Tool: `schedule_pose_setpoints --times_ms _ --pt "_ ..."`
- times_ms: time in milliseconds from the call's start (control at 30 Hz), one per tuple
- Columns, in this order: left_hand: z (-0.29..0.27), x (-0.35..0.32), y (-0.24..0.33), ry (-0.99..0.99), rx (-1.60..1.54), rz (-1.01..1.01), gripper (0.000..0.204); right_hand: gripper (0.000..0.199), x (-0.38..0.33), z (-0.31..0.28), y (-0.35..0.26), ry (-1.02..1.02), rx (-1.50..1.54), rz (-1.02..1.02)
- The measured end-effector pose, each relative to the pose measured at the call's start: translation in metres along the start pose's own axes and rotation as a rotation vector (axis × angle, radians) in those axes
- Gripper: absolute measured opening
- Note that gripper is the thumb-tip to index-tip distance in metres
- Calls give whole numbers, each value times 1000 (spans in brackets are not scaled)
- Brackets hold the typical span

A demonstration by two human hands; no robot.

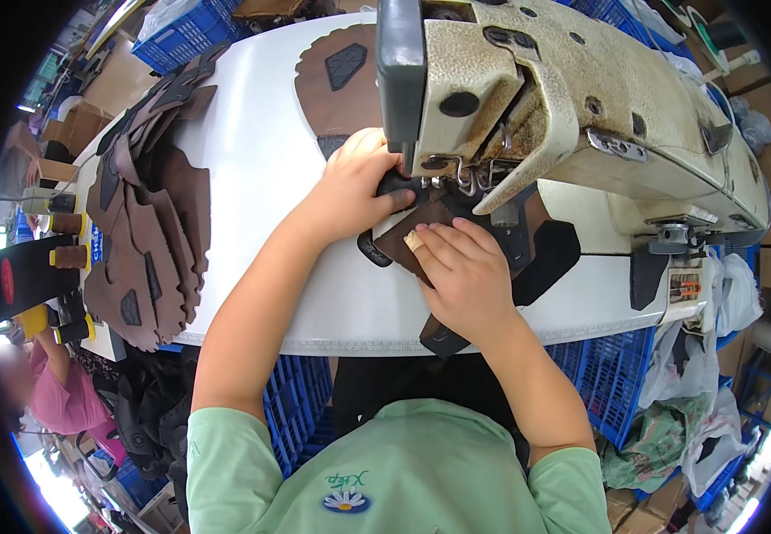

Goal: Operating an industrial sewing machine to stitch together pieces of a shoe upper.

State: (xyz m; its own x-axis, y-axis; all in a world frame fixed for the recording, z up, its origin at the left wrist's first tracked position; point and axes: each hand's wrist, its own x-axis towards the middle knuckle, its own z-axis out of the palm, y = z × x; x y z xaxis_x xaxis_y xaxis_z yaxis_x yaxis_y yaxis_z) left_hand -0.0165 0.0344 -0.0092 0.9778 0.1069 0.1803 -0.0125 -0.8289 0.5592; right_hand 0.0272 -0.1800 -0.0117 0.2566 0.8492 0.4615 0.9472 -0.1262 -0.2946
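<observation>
Under the needle area of a worn cream sewing machine (505, 107) lies a brown and black leather piece (409, 227). My left hand (363, 182) is closed on its black part beside the presser foot, thumb on top; the machine head partly hides the fingers. My right hand (470, 276) lies on the brown part, fingers outstretched side by side and pressing it down. One right finger wears a tan wrap (414, 240) at its tip. Black flaps of the work spread over the white table (256, 267) around this hand. The stitching point itself is largely hidden.
A scalloped brown leather piece (343, 89) lies behind my left hand. More pieces are stacked in a pile (158, 231) on the left, near thread spools (69, 257). Blue crates (603, 378) stand below the table's front edge. Another person (65, 383) is at the far left.
</observation>
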Motion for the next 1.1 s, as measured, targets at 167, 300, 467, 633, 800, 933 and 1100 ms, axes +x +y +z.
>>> schedule_pose_setpoints --times_ms 167,300,467,633,800,933,1100 --pt "1 0 -1 15 4 16 33 38 -1 1 0 -6 -4 4" --pt "1 0 3 31 0 16 33 38 -2 -1 1 -18 0 11" --pt "5 -1 -1 53 8 30 32 38 -2 0 0 -22 15 7" --pt "5 -2 1 37 -57 -41 26 37 -2 0 -1 -26 0 12" --pt "5 0 2 30 -24 -40 26 38 0 0 -1 -34 -10 24" --pt "7 2 -3 48 -29 -31 26 40 2 2 -1 -33 -33 32" --pt "8 9 -9 39 -61 -42 26 41 6 2 1 -28 -41 39"
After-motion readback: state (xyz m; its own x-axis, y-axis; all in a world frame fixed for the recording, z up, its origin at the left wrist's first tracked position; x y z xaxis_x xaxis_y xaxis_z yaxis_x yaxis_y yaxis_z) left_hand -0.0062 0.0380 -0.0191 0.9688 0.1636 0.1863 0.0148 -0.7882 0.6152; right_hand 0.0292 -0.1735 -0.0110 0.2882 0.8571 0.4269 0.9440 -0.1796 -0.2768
